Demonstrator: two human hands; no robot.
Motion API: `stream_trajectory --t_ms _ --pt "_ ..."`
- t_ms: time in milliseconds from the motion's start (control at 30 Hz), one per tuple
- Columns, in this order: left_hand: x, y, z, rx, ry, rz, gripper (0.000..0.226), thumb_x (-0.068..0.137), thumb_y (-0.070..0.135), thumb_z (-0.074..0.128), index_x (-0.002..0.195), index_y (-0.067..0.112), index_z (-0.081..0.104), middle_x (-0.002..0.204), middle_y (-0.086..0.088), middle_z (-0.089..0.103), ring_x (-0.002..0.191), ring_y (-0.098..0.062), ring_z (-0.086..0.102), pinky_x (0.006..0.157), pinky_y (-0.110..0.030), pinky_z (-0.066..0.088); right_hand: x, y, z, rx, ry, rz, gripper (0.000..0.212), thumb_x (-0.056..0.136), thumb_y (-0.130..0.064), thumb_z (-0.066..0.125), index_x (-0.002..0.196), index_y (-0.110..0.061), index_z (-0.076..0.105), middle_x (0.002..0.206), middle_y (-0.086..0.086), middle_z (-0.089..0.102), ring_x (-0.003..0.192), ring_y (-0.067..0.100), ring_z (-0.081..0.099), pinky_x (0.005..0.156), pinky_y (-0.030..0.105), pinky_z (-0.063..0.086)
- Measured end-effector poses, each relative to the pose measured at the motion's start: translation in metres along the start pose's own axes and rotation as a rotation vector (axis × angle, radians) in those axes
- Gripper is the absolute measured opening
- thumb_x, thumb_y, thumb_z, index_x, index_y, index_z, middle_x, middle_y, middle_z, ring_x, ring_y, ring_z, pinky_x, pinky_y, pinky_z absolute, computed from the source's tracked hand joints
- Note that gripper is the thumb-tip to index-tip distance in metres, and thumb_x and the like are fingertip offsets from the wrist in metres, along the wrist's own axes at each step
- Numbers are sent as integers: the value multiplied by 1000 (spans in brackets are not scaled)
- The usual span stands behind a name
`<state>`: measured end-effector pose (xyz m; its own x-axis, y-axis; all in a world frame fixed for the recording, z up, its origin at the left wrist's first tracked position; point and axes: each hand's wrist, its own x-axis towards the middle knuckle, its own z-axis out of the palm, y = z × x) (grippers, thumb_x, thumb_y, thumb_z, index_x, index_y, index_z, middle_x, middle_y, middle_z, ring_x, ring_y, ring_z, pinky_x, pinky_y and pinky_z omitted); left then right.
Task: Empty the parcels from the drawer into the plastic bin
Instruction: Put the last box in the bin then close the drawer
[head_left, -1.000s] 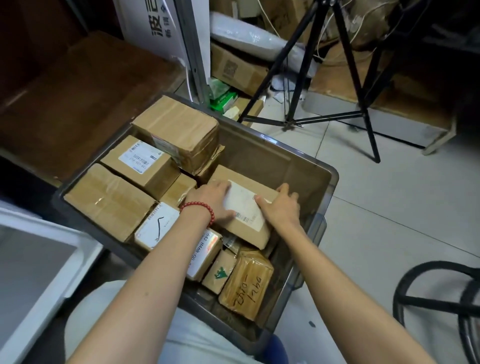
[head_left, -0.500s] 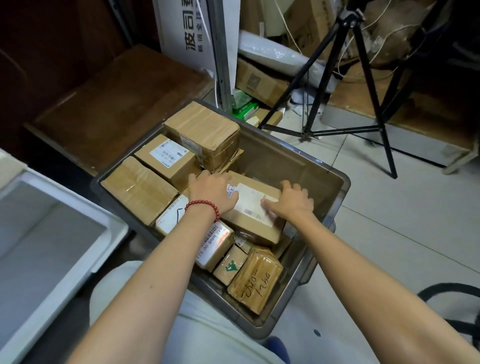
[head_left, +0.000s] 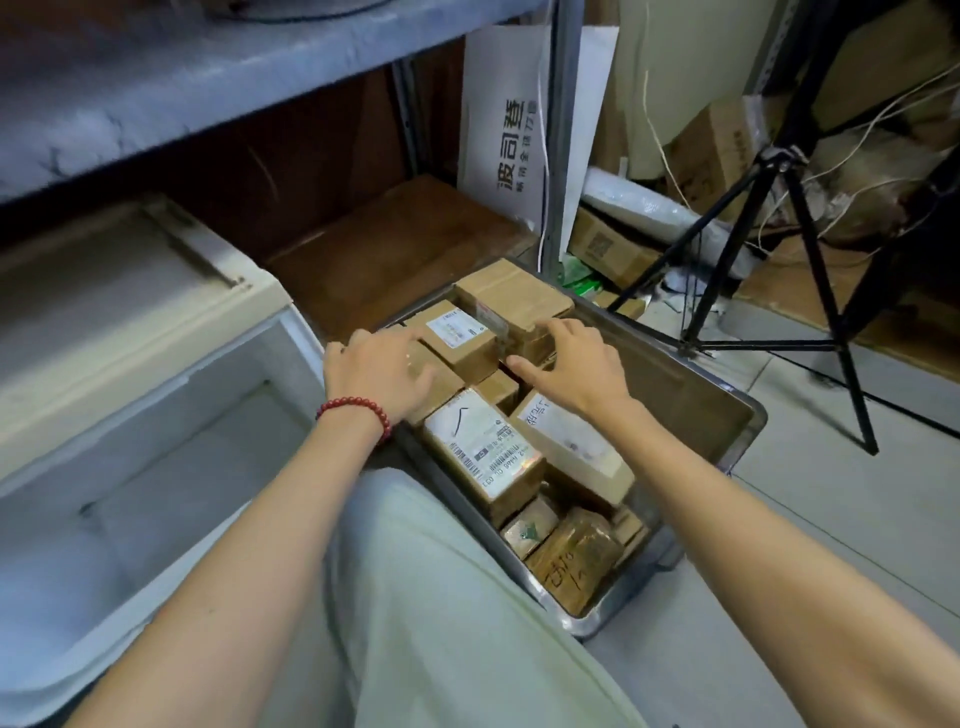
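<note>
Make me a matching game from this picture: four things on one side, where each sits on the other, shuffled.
Things:
1. bead bracelet
2. tripod
3. parcel with handwriting
4. white drawer

Places:
A. near end of the plastic bin
B. on the left wrist
C. on the floor right of the bin
D. left of the person's leg

Pairs: 1-B, 2-C, 3-A, 4-D

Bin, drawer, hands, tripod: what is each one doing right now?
Plastic bin: on the floor, partly filled with parcels, right side bare.
White drawer: pulled open, visible part empty.
Left hand: open, resting on parcels.
Right hand: open, fingers spread over parcels.
Tripod: standing, legs spread.
</note>
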<state>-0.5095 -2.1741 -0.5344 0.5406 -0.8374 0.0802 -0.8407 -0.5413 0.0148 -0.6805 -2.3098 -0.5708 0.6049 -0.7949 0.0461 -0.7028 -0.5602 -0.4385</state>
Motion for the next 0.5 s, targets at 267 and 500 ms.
stream_trajectory --t_ms 267,500 --pt "-81 -90 -58 2 135 -276 51 91 52 48 137 31 44 129 -3 58 120 -26 49 97 -42 37 -6 -138 -6 -5 -9 -451 68 86 -60 56 142 -26 41 143 1 46 131 24 42 104 44 40" --pt "-167 -159 -71 73 169 -521 48 90 50 48 133 28 47 127 -1 58 119 -26 49 92 -40 39 -30 -226 10 -34 -42 -766 62 88 -55 57 140 -25 42 143 2 46 130 23 42 101 41 39"
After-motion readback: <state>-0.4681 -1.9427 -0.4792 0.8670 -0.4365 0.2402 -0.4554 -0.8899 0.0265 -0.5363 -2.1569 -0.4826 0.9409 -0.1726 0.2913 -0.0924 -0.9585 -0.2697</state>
